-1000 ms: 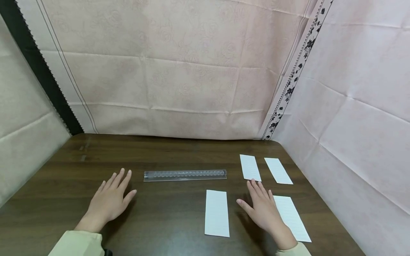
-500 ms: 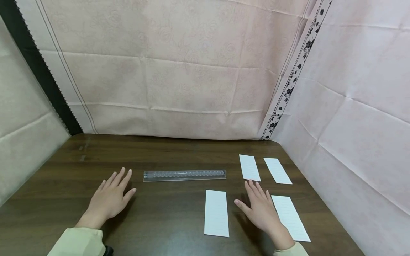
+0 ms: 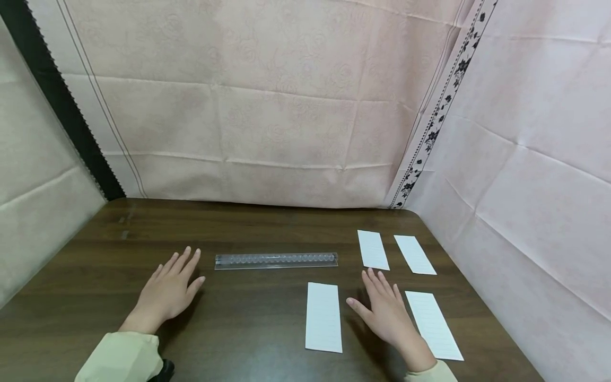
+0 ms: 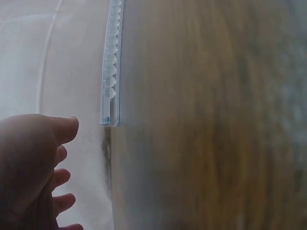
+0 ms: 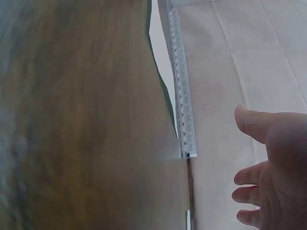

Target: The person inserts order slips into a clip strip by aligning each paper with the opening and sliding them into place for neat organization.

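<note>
A long clear plastic strip (image 3: pixel 277 260), with a row of round transparent shapes along it, lies across the wooden table (image 3: pixel 238 329). My left hand (image 3: pixel 164 294) is to its left, palm down, fingers spread and holding nothing. In the left wrist view, the near end of the strip (image 4: pixel 111 72) shows beyond the thumb. My right hand (image 3: pixel 386 313), also holding nothing, is spread between a white paper slip (image 3: pixel 323 318) on its left and a lined slip (image 3: pixel 434 324) on its right. Its fingertips are just below another slip (image 3: pixel 373 249).
A further paper slip (image 3: pixel 414 254) lies at the back right of the table. Pale cloth (image 3: pixel 286 116) hangs behind the table's far edge, and more cloth (image 3: pixel 539 175) runs along the right side. A dark band (image 3: pixel 62 101) edges the left cloth.
My left hand has shifted slightly forward and right. The right hand has drifted a little to the left, uncovering more of the lined slip. The strip and slips stay in place.
</note>
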### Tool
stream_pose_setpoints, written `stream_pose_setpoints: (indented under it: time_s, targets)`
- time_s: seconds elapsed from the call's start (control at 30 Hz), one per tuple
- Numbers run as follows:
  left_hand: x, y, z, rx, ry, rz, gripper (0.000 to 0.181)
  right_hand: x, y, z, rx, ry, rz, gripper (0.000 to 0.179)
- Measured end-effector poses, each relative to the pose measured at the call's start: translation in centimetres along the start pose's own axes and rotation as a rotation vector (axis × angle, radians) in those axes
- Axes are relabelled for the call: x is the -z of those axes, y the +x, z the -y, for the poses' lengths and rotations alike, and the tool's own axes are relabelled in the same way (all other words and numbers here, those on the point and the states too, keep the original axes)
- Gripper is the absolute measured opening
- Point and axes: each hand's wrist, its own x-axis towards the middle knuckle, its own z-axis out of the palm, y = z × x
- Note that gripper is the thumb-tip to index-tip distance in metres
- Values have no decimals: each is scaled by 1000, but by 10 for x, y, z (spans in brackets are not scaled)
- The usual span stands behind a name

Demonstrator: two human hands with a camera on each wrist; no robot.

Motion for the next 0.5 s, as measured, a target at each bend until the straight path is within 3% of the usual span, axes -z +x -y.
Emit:
stream_pose_setpoints:
  time_s: [0.5]
  targets:
    - [-1,7,0,-10,-7,10,63,-4,1,5,-1,1,21,75]
